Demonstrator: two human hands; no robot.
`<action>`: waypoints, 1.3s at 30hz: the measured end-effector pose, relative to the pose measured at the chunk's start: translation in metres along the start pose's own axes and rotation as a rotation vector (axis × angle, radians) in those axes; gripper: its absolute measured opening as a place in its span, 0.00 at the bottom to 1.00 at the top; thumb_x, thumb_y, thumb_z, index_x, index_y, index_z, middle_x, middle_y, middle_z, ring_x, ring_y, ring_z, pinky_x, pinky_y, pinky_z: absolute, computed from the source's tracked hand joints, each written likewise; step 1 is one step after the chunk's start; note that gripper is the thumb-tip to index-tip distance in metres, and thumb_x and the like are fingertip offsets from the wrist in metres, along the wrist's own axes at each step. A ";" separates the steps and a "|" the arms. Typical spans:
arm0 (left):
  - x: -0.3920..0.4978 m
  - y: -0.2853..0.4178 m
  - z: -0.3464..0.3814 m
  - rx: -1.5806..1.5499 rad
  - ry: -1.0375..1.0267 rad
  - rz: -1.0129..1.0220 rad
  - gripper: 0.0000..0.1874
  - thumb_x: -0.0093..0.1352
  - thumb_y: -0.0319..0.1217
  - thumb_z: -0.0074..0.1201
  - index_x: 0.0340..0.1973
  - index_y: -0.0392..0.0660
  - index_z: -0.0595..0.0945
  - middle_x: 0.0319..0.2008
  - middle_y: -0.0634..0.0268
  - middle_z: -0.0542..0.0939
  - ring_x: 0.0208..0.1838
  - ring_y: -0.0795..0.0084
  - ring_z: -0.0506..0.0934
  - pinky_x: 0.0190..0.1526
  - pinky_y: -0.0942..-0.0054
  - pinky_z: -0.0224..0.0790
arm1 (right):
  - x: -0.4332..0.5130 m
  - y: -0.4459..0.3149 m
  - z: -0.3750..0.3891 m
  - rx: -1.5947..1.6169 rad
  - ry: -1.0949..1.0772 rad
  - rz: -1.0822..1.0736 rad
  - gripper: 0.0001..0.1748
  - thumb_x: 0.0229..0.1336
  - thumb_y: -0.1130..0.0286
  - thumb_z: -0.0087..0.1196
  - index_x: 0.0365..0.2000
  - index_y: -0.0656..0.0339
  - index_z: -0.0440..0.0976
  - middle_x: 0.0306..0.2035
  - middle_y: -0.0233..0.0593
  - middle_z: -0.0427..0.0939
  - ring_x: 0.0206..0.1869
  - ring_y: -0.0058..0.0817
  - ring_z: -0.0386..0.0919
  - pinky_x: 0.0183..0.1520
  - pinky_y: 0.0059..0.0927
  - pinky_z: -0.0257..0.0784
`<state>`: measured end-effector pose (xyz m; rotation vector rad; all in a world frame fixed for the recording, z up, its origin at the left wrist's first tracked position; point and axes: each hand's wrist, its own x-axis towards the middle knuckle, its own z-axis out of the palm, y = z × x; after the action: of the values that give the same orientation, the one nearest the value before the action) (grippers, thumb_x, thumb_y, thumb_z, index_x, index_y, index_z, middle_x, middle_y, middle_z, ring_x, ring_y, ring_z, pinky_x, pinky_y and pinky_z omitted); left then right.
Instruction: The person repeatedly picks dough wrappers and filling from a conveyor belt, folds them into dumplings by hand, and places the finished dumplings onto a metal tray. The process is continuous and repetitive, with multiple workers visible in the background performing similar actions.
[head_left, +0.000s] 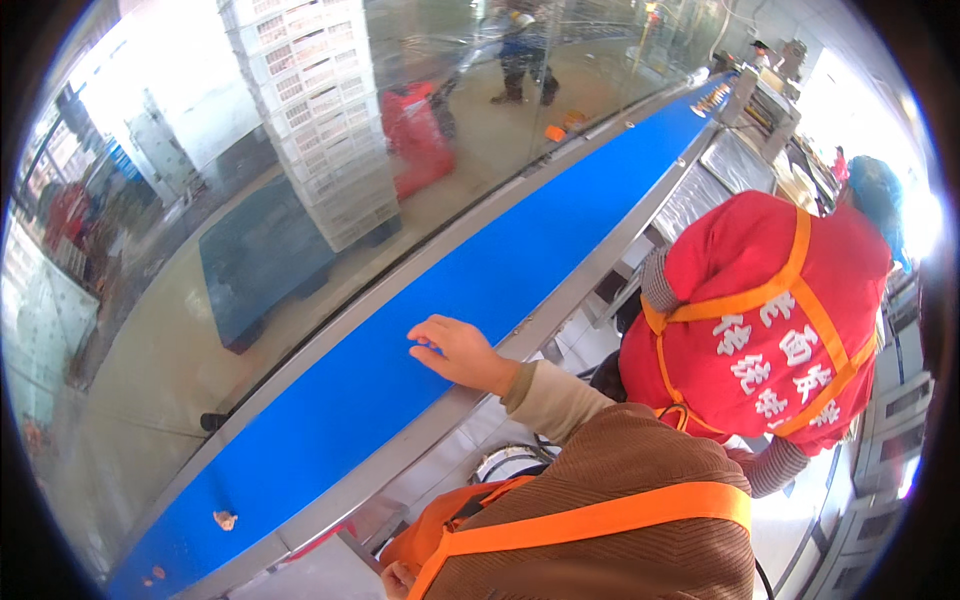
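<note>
My right hand reaches over a blue conveyor belt, its fingers loosely bent and a gap between thumb and forefinger. Nothing shows in it; whether it touches the belt cannot be told. At the bottom edge, my left hand is partly cut off beside my orange apron, so its grip is unclear. A small pale-brown lump lies on the belt's near end, with smaller scraps past it. Several brownish pieces rest at the far end.
Metal rails border the belt, with a transparent partition along its far side. Behind that stand stacked white plastic crates and a red object. Close on my right, a co-worker in red wears a blue hair cover.
</note>
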<state>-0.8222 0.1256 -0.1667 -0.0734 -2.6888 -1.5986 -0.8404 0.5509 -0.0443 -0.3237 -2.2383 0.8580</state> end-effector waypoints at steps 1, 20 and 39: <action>0.002 -0.004 0.001 -0.004 -0.011 0.001 0.11 0.70 0.32 0.51 0.29 0.37 0.77 0.23 0.63 0.77 0.25 0.75 0.73 0.29 0.76 0.67 | -0.002 -0.002 0.008 0.032 0.019 -0.004 0.10 0.55 0.68 0.58 0.37 0.58 0.73 0.33 0.40 0.76 0.35 0.36 0.77 0.34 0.33 0.72; -0.002 -0.069 -0.030 -0.086 -0.006 -0.044 0.12 0.69 0.33 0.52 0.29 0.36 0.78 0.24 0.60 0.78 0.26 0.72 0.74 0.30 0.73 0.68 | -0.054 -0.060 0.112 0.223 -0.217 -0.061 0.13 0.57 0.66 0.56 0.40 0.60 0.73 0.33 0.40 0.76 0.33 0.36 0.75 0.35 0.33 0.71; -0.024 0.089 -0.027 -0.014 0.060 0.011 0.07 0.66 0.30 0.55 0.35 0.38 0.80 0.28 0.57 0.80 0.32 0.63 0.78 0.34 0.68 0.71 | 0.023 -0.086 0.023 0.162 -0.505 -0.111 0.13 0.57 0.75 0.54 0.44 0.66 0.72 0.43 0.46 0.73 0.43 0.38 0.73 0.45 0.34 0.69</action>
<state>-0.7942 0.1435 -0.0764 -0.0397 -2.6279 -1.5905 -0.8715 0.4860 0.0131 0.1086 -2.5884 1.1490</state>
